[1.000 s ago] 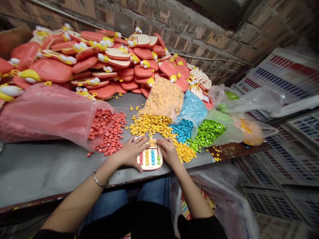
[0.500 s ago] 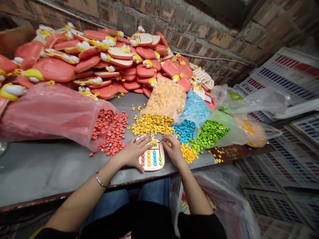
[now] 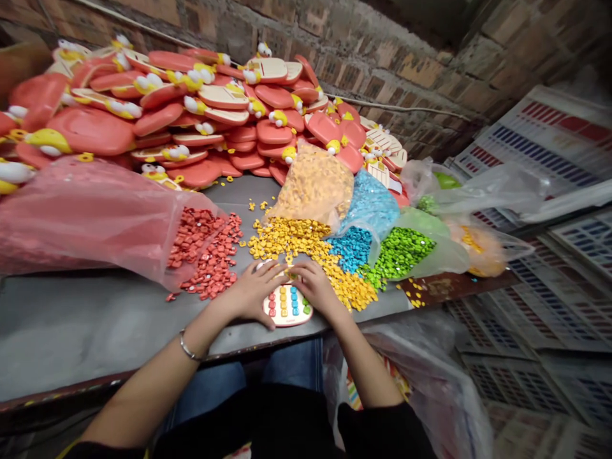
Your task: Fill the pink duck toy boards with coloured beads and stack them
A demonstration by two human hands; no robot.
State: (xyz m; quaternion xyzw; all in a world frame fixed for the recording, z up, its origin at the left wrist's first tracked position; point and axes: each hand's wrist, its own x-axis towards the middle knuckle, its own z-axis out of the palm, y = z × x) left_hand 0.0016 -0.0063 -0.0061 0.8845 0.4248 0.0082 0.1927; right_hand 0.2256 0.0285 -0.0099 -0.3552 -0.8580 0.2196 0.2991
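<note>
A cream toy panel (image 3: 289, 317) with a red rim lies flat near the table's front edge. Rows of red, yellow, blue and green buttons (image 3: 295, 301) sit on its face. My left hand (image 3: 253, 291) wraps around the panel's left side, thumb at the near left and fingers over its upper part. From the right, my right hand (image 3: 316, 285) reaches over the panel's upper right with fingers bent and close together. Whatever its fingertips pinch is too small or hidden. Yellow button pieces (image 3: 354, 288) lie loose beside that hand.
Red pieces (image 3: 210, 255) spill from a clear bag (image 3: 95, 223) at left. Blue pieces (image 3: 351, 248) and green pieces (image 3: 406, 248) spill from bags at right. Red toy shells (image 3: 95, 132) are heaped behind, against a brick wall (image 3: 329, 44). Plastic sheeting (image 3: 430, 363) hangs below the table's right side.
My right hand has moved left, from beside the panel to over its upper right, covering part of it. My left hand stays on the panel. The whole view has shifted slightly.
</note>
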